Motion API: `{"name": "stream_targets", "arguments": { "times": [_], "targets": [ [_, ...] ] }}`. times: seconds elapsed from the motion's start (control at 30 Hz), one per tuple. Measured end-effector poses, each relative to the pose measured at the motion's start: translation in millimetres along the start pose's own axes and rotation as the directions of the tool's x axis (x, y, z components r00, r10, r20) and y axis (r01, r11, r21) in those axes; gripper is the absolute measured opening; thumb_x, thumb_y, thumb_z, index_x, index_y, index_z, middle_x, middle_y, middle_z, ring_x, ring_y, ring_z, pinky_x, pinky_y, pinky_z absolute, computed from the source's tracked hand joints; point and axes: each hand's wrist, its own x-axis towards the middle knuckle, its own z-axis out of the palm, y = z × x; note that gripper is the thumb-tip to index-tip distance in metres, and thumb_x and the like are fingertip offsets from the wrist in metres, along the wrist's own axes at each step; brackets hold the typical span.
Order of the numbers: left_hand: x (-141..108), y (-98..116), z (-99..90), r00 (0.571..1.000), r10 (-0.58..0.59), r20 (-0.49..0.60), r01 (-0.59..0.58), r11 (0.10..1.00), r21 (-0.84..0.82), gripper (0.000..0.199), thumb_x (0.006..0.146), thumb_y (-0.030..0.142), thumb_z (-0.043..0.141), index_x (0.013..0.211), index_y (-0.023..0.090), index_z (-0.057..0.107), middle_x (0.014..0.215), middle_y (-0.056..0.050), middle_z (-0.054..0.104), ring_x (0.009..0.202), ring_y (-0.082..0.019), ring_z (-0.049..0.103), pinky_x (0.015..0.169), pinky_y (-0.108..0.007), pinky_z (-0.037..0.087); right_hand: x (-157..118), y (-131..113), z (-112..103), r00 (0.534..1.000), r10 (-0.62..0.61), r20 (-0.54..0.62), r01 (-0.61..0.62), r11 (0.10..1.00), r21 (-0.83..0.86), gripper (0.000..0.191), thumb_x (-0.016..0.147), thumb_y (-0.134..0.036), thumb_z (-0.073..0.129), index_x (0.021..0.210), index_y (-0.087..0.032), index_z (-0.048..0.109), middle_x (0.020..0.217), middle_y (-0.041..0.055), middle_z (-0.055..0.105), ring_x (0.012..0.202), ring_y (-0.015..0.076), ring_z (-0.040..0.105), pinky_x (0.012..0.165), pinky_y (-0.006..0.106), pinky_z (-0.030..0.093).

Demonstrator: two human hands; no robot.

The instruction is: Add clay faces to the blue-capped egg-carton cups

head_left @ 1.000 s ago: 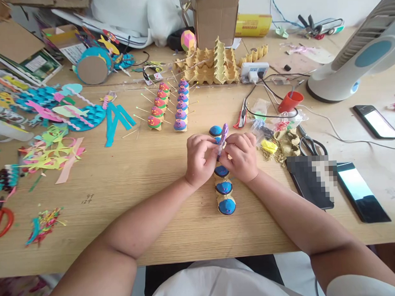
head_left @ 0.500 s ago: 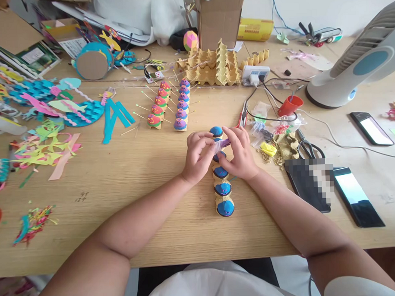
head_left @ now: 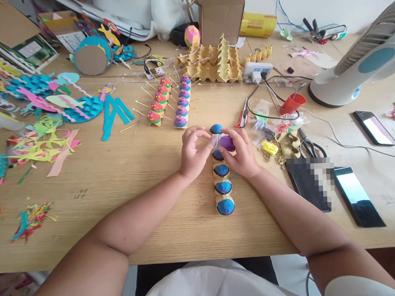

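Note:
A small clear packet with purple material in it point(head_left: 226, 142) is held between my two hands. My left hand point(head_left: 196, 151) pinches its clear left edge between thumb and fingers. On the purple side, the thumb and fingers of my right hand point(head_left: 241, 153) grip the packet. Beneath it runs an upright-set row of egg-carton cups point(head_left: 222, 170) topped with blue, with dark edging on several. The packet and my fingers cover part of that row near its far end.
Farther back stand a red-and-green cup row point(head_left: 157, 107) and a purple-and-blue one point(head_left: 182, 101) with thin sticks. Paper scraps point(head_left: 48, 144) lie left. A red cutter point(head_left: 244, 114), scissors point(head_left: 310, 146), phones point(head_left: 359, 196), a red cup point(head_left: 292, 103) and a fan point(head_left: 340, 78) are right.
The packet has turned so that more of its purple part shows. My left hand has shifted slightly left, and the camera view has moved a little.

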Motion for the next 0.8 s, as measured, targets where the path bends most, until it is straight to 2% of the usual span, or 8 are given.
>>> {"name": "stream_targets", "arguments": {
  "times": [0.13, 0.23, 0.43, 0.67, 0.8],
  "targets": [
    [0.7, 4.5, -2.0, 0.996, 0.077, -0.034, -0.075, 0.994, 0.077, 0.019, 0.095, 0.045, 0.079, 0.091, 0.027, 0.076, 0.117, -0.006, 0.067, 0.124, -0.023, 0.065, 0.117, -0.044, 0.050, 0.3, 0.4, 0.2, 0.997, 0.009, -0.078, -0.004, 0.998, 0.059, 0.032, 0.102, -0.027, 0.056, 0.134, -0.026, 0.055, 0.106, 0.0088, 0.066, 0.091, 0.0260, 0.063, 0.078, 0.044, 0.057],
    [0.1, 4.3, -2.3, 0.996, 0.081, -0.033, -0.076, 0.990, 0.120, 0.017, 0.093, 0.044, 0.081, 0.089, 0.028, 0.078, 0.118, -0.006, 0.067, 0.125, -0.024, 0.064, 0.116, -0.044, 0.050, 0.5, 1.2, 1.1, 0.994, 0.077, -0.071, -0.071, 0.994, 0.082, 0.020, 0.104, -0.033, 0.055, 0.124, -0.026, 0.056, 0.105, 0.0083, 0.068, 0.091, 0.0252, 0.065, 0.078, 0.044, 0.056],
    [0.8, -3.3, -1.9, 0.999, 0.032, 0.037, -0.035, 0.996, 0.077, 0.017, 0.093, 0.046, 0.081, 0.094, 0.030, 0.085, 0.127, -0.006, 0.073, 0.131, -0.025, 0.062, 0.122, -0.047, 0.046, 0.7, 1.6, 3.4, 0.991, 0.115, -0.069, -0.103, 0.981, 0.164, 0.020, 0.107, -0.042, 0.056, 0.119, -0.026, 0.057, 0.105, 0.0076, 0.071, 0.093, 0.0233, 0.067, 0.079, 0.040, 0.056],
    [2.3, 0.8, -1.1, 0.973, -0.142, 0.184, 0.164, 0.980, -0.111, 0.031, 0.091, 0.059, 0.079, 0.097, 0.030, 0.088, 0.133, -0.008, 0.074, 0.137, -0.027, 0.060, 0.129, -0.049, 0.039, 2.2, 1.3, 2.3, 0.993, 0.058, -0.100, -0.031, 0.967, 0.254, 0.012, 0.107, -0.033, 0.061, 0.116, -0.025, 0.061, 0.101, 0.0059, 0.070, 0.091, 0.0201, 0.068, 0.079, 0.038, 0.056],
    [0.8, 1.5, 1.0, 0.955, -0.189, 0.227, 0.246, 0.935, -0.255, 0.036, 0.089, 0.063, 0.080, 0.099, 0.029, 0.088, 0.132, -0.009, 0.074, 0.136, -0.027, 0.062, 0.127, -0.049, 0.043, 5.0, 1.3, 1.7, 0.993, -0.023, -0.119, 0.051, 0.971, 0.234, 0.007, 0.106, -0.026, 0.062, 0.113, -0.026, 0.063, 0.097, 0.0045, 0.068, 0.090, 0.0196, 0.067, 0.077, 0.037, 0.056]
  ]
}}
